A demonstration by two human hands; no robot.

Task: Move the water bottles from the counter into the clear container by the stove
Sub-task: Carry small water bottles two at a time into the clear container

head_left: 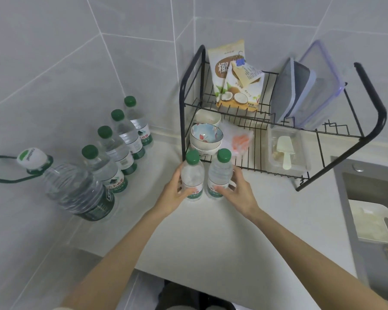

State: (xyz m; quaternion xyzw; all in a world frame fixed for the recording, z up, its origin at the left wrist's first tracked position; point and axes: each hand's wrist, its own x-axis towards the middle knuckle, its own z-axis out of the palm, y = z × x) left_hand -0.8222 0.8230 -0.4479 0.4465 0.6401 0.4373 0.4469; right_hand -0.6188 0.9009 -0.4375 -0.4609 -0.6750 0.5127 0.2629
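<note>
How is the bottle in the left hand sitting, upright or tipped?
Upright: the small clear plastic water bottle has its green cap uppermost, base down at the white counter; left hand grips it.

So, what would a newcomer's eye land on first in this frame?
Two green-capped bottles stand mid-counter, the left grip curled round the left bottle, the right grip round the right bottle. Four more bottles line the left wall beyond a large jug, and a black wire rack fills the corner behind.
</note>
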